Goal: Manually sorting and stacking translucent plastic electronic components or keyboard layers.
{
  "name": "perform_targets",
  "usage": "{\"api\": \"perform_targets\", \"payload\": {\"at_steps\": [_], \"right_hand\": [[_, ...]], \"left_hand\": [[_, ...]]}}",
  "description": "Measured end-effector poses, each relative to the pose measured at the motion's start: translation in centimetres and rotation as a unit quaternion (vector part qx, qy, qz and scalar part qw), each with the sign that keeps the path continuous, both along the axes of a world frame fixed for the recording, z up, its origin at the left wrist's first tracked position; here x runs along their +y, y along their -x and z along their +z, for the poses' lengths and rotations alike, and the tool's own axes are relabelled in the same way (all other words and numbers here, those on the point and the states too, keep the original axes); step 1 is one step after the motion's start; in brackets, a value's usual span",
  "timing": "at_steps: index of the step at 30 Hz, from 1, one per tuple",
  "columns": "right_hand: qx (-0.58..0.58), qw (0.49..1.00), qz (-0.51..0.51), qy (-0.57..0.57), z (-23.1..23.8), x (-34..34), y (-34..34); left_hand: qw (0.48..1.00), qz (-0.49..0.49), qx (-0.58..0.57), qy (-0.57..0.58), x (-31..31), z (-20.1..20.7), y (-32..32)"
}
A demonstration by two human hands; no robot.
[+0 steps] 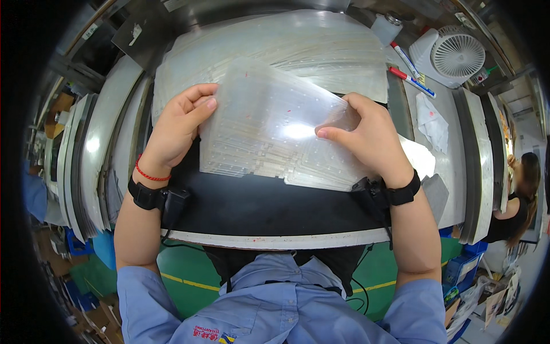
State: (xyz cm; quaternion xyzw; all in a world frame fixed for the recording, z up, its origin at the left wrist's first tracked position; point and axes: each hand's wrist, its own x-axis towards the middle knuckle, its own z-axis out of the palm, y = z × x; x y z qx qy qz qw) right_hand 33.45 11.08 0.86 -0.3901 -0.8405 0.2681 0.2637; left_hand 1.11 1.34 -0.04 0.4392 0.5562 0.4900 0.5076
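A clear plastic sheet point(269, 109) with small red marks and tiny holes is tilted up between my two hands. My left hand point(180, 120) pinches its left edge between thumb and fingers. On the opposite edge, my right hand point(366, 129) is closed with the thumb pressed on the sheet's face and the fingers behind it. Below and partly behind it lie more clear sheets point(240, 163), fanned out with their notched edges staggered over a black mat point(252, 209). Whether my hands grip one sheet or several together, I cannot tell.
A broad pile of translucent sheets point(275, 40) fills the back of the bench. At the right are a white fan point(455, 54), markers point(412, 82), a crumpled tissue point(431, 121) and a small bottle point(387, 28). Upright panels flank both sides. Another person point(515, 200) is at far right.
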Motion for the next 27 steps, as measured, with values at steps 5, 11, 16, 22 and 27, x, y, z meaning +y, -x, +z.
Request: {"api": "perform_targets", "payload": {"at_steps": [5, 11, 16, 22, 27], "right_hand": [[0.012, 1.0, 0.002, -0.02, -0.15, 0.15, -0.26], [0.042, 0.998, 0.007, -0.042, 0.17, -0.34, -0.4], [0.023, 0.998, 0.014, -0.059, 0.12, -0.28, -0.57], [0.056, 0.997, 0.005, -0.05, -0.17, -0.33, -0.5], [0.037, 0.999, -0.004, -0.028, 0.01, -0.21, -0.5]], "left_hand": [[1.0, -0.004, -0.009, 0.0, 0.04, -0.03, -0.09], [0.999, -0.029, -0.036, -0.013, 0.13, 0.03, 0.58], [0.999, -0.006, -0.051, -0.018, 0.18, 0.36, -0.3], [0.998, -0.014, -0.058, -0.018, 0.19, 0.24, -0.12], [0.998, -0.031, -0.06, -0.013, 0.12, 0.26, 0.25]]}}
